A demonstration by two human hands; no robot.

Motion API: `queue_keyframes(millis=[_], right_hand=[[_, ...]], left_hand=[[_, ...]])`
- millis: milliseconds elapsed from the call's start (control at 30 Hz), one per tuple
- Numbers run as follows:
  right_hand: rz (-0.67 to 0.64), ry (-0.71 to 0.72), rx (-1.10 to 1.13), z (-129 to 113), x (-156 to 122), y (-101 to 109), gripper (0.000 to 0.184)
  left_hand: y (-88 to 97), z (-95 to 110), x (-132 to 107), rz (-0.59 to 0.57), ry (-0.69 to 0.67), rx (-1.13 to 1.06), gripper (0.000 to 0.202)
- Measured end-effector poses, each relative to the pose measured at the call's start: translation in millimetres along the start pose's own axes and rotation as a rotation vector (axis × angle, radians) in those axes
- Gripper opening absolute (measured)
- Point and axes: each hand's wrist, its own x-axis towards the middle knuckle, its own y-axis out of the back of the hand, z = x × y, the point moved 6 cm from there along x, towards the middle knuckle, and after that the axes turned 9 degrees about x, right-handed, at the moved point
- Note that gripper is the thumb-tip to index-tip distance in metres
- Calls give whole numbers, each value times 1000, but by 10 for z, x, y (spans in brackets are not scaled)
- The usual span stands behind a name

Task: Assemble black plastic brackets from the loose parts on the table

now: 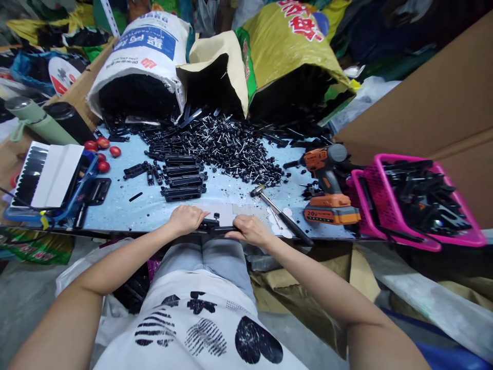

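At the table's front edge I hold a slim black plastic part level between both hands. My left hand pinches its left end, and my right hand is closed round the right end. A small black knob stands up from the part's middle. Just beyond my hands lies a row of similar long black parts, stacked side by side. To the right of my right hand rests a hammer, its head toward the pile of black pieces with metal pins.
An orange cordless drill stands on its battery at right, beside pink baskets of black parts. Open sacks line the back. At left are a blue tray, red fruits and a green bottle. Cardboard walls the right side.
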Motion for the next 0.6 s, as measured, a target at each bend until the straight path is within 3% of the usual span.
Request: queue_keyframes(millis=[100,167,267,433,600], right_hand=[[-20,-138,-109,-89,113,86,59],[20,-149,-153,-190,208,159,62],[87,-44,-183,-347,345,224,71],[52,119,-140,-416,451,191,48],[73,191,-101,-391,441,202,48]], left_hand=[[3,-17,2,-7,140,84,60],[18,10,9,-12,170,98,61],[64,51,4,-15,179,88,62],[132,78,-37,16,156,47,62],[85,41,-46,61,169,37,60]])
